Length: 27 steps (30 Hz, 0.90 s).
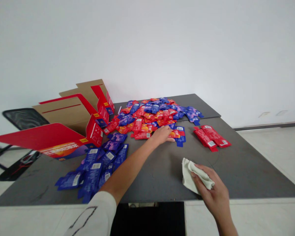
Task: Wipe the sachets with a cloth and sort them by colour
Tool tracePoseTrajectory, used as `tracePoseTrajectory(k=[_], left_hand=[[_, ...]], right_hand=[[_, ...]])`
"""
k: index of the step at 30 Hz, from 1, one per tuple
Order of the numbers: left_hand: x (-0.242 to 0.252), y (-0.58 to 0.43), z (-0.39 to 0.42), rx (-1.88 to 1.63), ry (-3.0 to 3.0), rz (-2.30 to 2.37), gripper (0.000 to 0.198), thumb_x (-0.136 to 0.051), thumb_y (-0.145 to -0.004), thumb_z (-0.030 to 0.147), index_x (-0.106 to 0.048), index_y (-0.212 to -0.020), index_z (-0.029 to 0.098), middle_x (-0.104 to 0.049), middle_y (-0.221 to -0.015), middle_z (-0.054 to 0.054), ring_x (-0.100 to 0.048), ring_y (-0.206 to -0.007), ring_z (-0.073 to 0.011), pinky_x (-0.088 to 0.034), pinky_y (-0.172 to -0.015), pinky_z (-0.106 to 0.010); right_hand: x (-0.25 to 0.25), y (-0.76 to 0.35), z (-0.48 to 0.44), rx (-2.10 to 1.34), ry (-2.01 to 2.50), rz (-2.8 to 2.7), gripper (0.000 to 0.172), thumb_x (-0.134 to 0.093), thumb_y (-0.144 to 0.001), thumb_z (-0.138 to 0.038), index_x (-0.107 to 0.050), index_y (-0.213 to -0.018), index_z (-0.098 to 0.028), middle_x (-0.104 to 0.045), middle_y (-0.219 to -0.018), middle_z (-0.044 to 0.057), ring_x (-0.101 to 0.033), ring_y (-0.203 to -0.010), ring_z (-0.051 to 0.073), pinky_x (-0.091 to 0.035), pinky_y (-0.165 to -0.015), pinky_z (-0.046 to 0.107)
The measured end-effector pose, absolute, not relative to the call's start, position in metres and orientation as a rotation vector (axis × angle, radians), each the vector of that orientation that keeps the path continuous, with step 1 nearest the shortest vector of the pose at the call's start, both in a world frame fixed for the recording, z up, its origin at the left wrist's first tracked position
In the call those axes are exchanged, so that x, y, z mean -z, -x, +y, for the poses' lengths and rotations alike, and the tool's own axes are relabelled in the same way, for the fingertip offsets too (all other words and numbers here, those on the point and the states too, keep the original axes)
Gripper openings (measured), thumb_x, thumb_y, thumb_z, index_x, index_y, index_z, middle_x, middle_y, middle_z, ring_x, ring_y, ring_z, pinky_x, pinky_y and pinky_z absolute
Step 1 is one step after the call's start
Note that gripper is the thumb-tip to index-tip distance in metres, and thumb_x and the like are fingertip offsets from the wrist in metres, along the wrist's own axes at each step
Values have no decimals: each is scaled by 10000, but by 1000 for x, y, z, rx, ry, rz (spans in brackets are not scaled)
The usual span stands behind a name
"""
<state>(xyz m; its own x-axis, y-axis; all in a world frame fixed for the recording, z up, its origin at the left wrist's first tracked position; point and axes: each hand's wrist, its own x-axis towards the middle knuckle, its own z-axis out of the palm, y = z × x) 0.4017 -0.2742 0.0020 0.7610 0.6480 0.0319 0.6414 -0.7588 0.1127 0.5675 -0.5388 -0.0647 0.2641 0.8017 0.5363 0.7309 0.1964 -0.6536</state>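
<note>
My left hand [162, 135] reaches to the near edge of a mixed pile of red and blue pouches [149, 113]. Its fingers are stretched and apart, right at a red-orange pouch [176, 133] that overlaps a blue pouch [180, 141]. Whether the fingertips touch it is hard to make out. Lower right, my right hand [212, 190] grips a folded white cloth [190, 175] between thumb and fingers, close to the table's front edge. Beyond the cloth lie red pouches [211, 137]. Left of my left forearm is a heap of blue pouches [95, 167].
Open red cardboard boxes [71, 131] stand in a row along the left side of the dark grey table [152, 173]. Behind them at far left is a black mesh chair [24, 118]. A white wall [162, 49] rises behind the table.
</note>
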Motion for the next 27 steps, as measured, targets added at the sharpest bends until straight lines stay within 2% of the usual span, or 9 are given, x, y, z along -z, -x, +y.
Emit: tracePoseTrajectory(k=[4,7,17,22,25,27], left_hand=[[-5,-405,-271,-68,-2844,1096,337,-686,-948,401,-728,-1194,176,-726,-1233,-141,-671,-1196,-280,-511,-1004,-327],[-8,-404,-273,-66,-2829,1133,262,-638,-962,344,-748,-1146,193,-759,-1177,-136,-705,-1140,-282,-529,-960,-330],[7,-392,-286,-313,-2785,1116,293,-512,-1059,292,-695,-1275,220,-748,-1270,-99,-680,-1227,-218,-520,-1009,-304],[3,-389,-295,-566,-2709,1119,295,-476,-1084,260,-687,-1276,183,-758,-1241,-101,-701,-1156,-208,-500,-1030,-330],[-16,-383,-310,-749,-2636,1153,332,-429,-1108,325,-698,-1220,165,-757,-1187,-107,-690,-1106,-214,-496,-1000,-343],[-33,-374,-330,-861,-2566,1168,359,-423,-1109,370,-716,-1103,162,-743,-1120,-96,-662,-1086,-208,-487,-974,-327]], right_hand=[[65,-568,-539,-101,1561,-1470,300,-651,-972,-454,-682,-1225,-297,-729,-1193,44,-715,-1062,218,-567,-916,331],[65,-568,-539,-85,1566,-1468,307,-655,-968,-463,-686,-1220,-291,-733,-1182,49,-718,-1050,223,-570,-898,333],[62,-566,-538,-73,1567,-1476,299,-657,-971,-457,-684,-1219,-292,-729,-1184,46,-715,-1048,211,-561,-895,318],[63,-568,-538,-32,1571,-1480,292,-660,-967,-460,-690,-1204,-292,-737,-1154,25,-724,-1004,190,-560,-871,287],[65,-570,-538,-26,1571,-1477,305,-665,-958,-469,-697,-1202,-287,-740,-1153,25,-721,-1014,202,-556,-889,299],[66,-570,-538,-46,1582,-1460,317,-671,-953,-477,-704,-1202,-283,-740,-1155,31,-716,-1027,219,-550,-917,324]])
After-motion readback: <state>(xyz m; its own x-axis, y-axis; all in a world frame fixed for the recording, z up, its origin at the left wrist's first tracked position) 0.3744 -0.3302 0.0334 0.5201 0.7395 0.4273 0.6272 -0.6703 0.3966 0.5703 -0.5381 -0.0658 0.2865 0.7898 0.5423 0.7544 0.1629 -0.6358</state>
